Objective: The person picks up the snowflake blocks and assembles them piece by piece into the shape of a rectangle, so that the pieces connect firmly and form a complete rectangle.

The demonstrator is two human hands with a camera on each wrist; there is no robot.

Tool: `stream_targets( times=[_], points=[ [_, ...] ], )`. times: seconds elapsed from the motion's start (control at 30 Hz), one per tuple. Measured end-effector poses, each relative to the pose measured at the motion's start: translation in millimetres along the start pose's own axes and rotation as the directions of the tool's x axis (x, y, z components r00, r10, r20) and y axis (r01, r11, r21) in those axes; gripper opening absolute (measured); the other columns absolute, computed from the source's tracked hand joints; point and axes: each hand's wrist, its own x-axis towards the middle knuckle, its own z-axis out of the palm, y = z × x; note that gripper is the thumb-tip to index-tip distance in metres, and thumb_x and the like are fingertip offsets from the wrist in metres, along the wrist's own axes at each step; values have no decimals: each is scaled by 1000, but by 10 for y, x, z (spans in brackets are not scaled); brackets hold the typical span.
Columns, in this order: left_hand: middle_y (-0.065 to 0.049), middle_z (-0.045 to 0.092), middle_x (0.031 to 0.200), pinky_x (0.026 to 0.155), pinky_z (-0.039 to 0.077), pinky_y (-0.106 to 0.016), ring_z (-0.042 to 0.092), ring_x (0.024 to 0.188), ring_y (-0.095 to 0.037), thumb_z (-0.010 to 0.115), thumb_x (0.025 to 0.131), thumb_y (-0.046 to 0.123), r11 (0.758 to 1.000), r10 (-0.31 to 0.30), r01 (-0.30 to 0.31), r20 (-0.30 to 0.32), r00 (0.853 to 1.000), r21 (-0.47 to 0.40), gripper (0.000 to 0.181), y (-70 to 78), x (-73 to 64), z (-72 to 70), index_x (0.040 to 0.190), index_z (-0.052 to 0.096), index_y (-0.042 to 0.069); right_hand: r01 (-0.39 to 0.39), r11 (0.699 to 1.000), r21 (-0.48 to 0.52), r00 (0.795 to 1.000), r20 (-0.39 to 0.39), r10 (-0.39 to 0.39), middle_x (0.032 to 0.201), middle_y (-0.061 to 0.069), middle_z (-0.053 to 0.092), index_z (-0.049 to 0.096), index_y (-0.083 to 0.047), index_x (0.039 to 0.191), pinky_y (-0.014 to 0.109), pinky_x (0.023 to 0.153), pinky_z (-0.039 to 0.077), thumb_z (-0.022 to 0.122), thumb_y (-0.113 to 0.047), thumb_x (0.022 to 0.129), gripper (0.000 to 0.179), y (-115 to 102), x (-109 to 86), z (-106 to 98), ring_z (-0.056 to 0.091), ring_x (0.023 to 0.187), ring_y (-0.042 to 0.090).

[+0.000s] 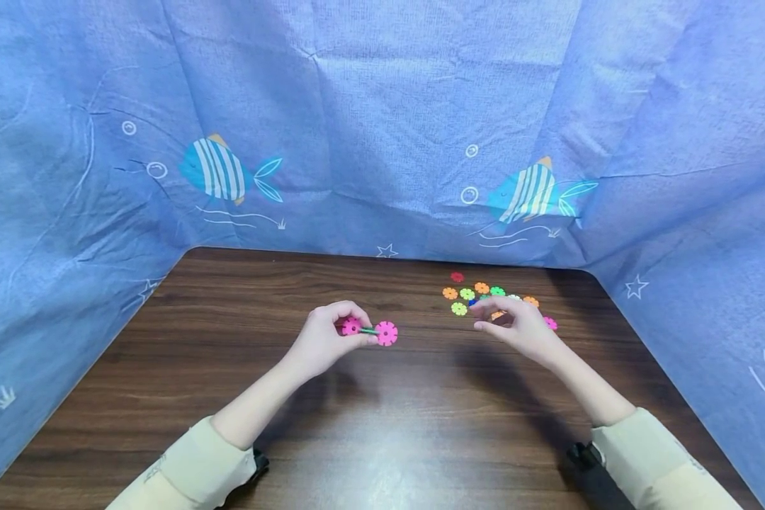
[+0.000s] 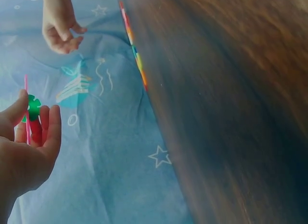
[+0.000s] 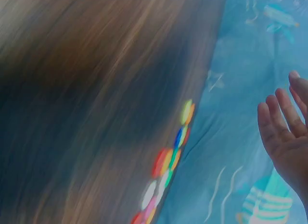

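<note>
Our left hand (image 1: 324, 338) pinches joined notched discs (image 1: 382, 328); our empty right hand (image 1: 524, 327) hovers near the counter's (image 1: 408, 411) far-right corner. We should pinch lightly, sparing the joints.

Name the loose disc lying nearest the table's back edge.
The red disc, just behind the leftmost orange disc; no other loose piece in the head view lies so far back.

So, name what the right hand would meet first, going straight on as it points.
Probably the yellow-green flower-shaped plastic disc, just beyond the right hand in the head view. The hand looks raised above the brown wooden table, so it may pass over; depth is unclear.
</note>
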Motion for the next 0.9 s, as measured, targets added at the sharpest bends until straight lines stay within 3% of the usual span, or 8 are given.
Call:
stream_targets(
  times=[0.23,0.4,0.5,0.77,0.9],
  points=[
    [4,68,95,62,47,-24,55,73,-11,83,71,23,999,36,-36,85,996,7,33,-28,-8,-43,102,72,19,63,993,-100,998,39,-59,100,6,69,68,-14,108,37,73,55,76,-13,80,29,342,-73,-133,65,91,21],
    [4,66,91,57,41,-23,46,67,-11,80,74,24,997,69,-72,118,991,23,35,-38,-11,-72,107,72,20,36,989,-141,999,44,-30,100,11,68,68,-10,106,46,71,54,76,-11,78,30,539,-117,-205,64,87,30],
    [8,63,87,54,38,-23,42,64,-11,80,75,23,996,82,-85,117,990,22,33,-40,-15,-77,106,73,20,68,982,-175,997,49,-61,100,11,68,67,-5,105,48,72,54,78,-9,76,32,658,-132,-232,63,90,30],
    [12,61,84,54,37,-23,41,63,-10,79,76,26,996,82,-84,93,992,19,25,-85,-9,-60,101,73,27,157,942,-297,984,131,-122,102,6,66,70,-6,105,38,72,52,80,-8,73,33,921,-160,-272,60,93,23],
    [11,62,87,56,40,-23,45,66,-11,77,78,25,997,78,-80,94,992,17,23,-80,-7,-54,101,73,26,182,929,-323,976,173,-131,102,6,66,72,-9,103,40,75,49,80,-11,73,31,1028,-162,-269,60,92,22]
  ],
)
